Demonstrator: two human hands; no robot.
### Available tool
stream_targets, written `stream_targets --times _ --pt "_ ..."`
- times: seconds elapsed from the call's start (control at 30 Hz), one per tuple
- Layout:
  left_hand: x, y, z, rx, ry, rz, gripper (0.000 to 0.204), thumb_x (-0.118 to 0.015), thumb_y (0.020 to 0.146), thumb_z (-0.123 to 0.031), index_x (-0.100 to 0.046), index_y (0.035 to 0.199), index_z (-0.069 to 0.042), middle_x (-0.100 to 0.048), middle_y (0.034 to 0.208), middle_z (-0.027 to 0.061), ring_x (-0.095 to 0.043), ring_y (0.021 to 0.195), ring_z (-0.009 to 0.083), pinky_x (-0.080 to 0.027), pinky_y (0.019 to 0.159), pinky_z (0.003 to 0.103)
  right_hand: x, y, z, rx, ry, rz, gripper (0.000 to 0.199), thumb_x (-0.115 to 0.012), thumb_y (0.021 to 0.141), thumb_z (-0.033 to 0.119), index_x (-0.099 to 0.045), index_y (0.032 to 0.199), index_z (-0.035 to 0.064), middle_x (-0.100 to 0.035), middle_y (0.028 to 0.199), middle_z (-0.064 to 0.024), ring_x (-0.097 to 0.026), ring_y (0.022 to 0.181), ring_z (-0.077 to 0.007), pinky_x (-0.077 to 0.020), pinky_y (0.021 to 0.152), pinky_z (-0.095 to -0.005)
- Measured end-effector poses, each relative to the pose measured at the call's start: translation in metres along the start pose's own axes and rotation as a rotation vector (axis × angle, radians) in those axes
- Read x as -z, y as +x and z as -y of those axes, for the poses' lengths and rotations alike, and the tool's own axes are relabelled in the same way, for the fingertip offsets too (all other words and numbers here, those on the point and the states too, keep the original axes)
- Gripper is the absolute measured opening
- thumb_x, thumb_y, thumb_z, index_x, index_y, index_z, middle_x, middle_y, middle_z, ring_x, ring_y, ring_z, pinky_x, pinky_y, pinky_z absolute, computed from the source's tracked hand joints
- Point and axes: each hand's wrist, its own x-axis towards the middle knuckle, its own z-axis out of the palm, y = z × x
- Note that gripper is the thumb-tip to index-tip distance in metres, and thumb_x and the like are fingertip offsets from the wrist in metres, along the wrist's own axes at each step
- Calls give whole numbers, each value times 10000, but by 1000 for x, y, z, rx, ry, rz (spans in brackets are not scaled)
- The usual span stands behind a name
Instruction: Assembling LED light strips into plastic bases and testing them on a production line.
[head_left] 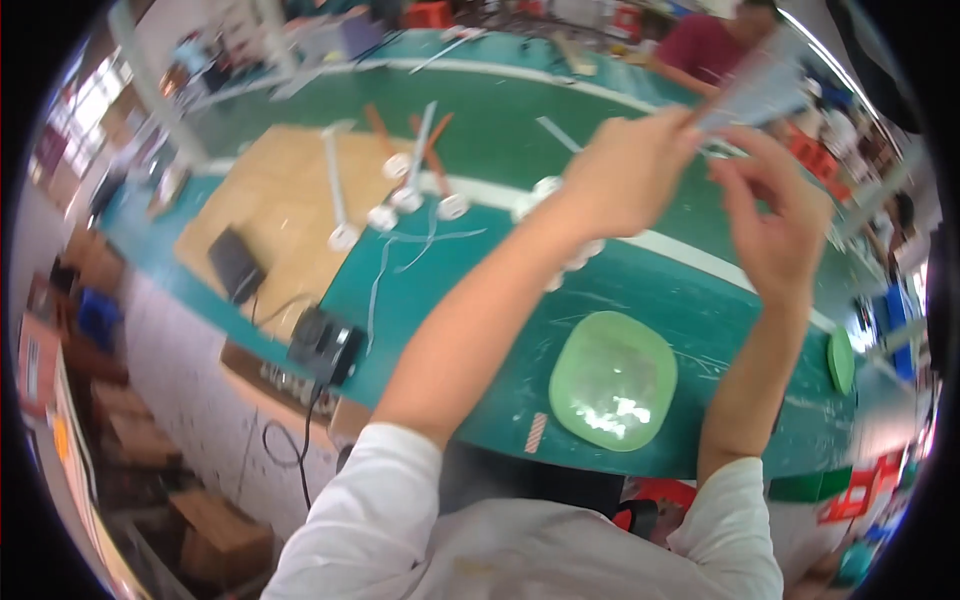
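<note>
Both my hands are raised above a green table [700,320]. My left hand [625,170] is closed on the lower end of a thin pale strip [760,90] that slants up to the right. My right hand [775,215] is beside it with its fingers pinching at the same strip. The picture is blurred, so the strip's kind is unclear. On the table below stands a pale green bowl-like dish [612,380] with small clear bits in it.
Several white round-ended rods [410,195] and orange sticks lie on the table's left part beside a brown board [270,210]. A black device [325,345] with a cable sits at the table edge. A person in a dark red shirt [705,45] sits across.
</note>
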Motion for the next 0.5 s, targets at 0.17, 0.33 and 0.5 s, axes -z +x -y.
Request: stream_targets --times 0.17,0.33,0.5 --pt "-7 -12 -21 -54 317 -31 227 -539 948 -248 -560 1102 -83 -675 805 213 -665 795 437 -523 677 519 14 0 28 -16 -144 92 318 -673 868 -57 -658 1184 -17 -726 877 -93 -673 774 -103 -530 698 -237" --pt "-4 -21 -24 -134 422 -39 317 -650 801 -169 -581 1089 -55 -696 801 157 -695 776 358 -524 650 452 13 -4 15 244 -270 122 251 -645 869 -99 -685 1113 -55 -735 987 -142 -702 855 -153 -544 760 -259" --pt "4 -20 -26 -130 366 -15 271 -639 827 -185 -602 1061 -53 -690 818 193 -693 769 373 -532 671 446 17 -11 -2 213 -268 59 257 -618 870 -135 -687 1109 -72 -731 1035 -143 -711 940 -191 -555 765 -253"
